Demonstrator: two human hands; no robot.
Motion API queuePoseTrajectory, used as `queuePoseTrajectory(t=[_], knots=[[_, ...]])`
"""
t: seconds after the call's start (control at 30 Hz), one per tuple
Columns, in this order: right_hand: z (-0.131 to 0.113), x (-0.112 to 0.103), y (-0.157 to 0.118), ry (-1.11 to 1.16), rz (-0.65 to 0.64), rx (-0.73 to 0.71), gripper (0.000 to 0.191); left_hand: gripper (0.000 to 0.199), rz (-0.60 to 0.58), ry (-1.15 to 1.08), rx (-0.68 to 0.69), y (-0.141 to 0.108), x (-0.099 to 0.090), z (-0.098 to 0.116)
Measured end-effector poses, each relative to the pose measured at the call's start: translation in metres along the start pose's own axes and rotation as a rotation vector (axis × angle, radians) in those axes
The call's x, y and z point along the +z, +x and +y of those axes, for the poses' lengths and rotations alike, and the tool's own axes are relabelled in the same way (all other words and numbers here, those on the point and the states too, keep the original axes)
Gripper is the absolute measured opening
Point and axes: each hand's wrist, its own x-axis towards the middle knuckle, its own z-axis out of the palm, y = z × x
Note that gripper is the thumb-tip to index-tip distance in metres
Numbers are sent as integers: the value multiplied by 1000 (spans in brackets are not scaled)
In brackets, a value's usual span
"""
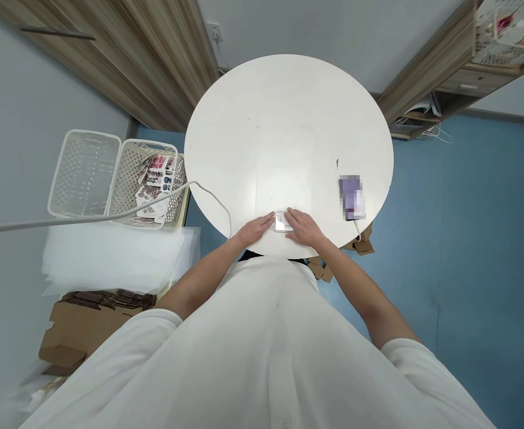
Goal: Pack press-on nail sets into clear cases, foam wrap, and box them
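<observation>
A small, flat, see-through rectangular thing (281,225) with a pale edge lies near the front rim of the round white table (289,107); its exact kind is unclear. My left hand (256,230) rests flat on the tabletop, fingers stretched out, the fingertips at the left edge of this thing. From the other side, my right hand (305,229) lies with fingers extended over its right part and upper edge, hiding some of it. Neither hand wraps round it.
A phone-like item (350,196), blurred, lies at the table's right with a cable attached. A white cable (155,201) crosses from the left onto the table. White baskets (125,179), one with printed cards, stand left, above plastic sheets (114,253) and cardboard (87,328). Wooden cabinets (164,53) stand behind.
</observation>
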Motion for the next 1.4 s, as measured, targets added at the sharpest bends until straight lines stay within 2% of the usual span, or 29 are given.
queuePoseTrajectory(t=[0.1, 0.27, 0.37, 0.5, 0.63, 0.93, 1.07, 1.2, 1.3, 1.4], knots=[[-8, 1, 3, -3, 7, 65, 75, 40, 37, -21, -17, 1, -1, 2], [-13, 4, 8, -48, 16, 113, 51, 39, 77, -34, -72, 5, -7, 6], [-13, 3, 8, -81, 19, 99, 51, 41, 55, -1, -70, 6, -17, 16], [-17, 2, 8, -105, 23, 97, 51, 56, -17, 136, -15, 11, -30, 35], [-26, 3, 5, -77, 31, 108, 53, 45, -63, 219, -33, 19, -31, 45], [-32, -2, -1, 18, 26, 172, 54, 58, -90, 239, 11, 14, -33, 51], [-28, -7, 0, 69, 10, 148, 52, 36, -44, 251, -18, 17, -30, 50], [-29, -9, -8, 111, 72, 142, 50, 37, -14, 238, -27, 21, -29, 47], [-32, -8, -15, 128, 130, 182, 37, 37, -33, 200, -33, 22, -33, 45], [-36, -8, -20, 140, 155, 243, 34, 36, -59, 120, -67, 23, -40, 44]])
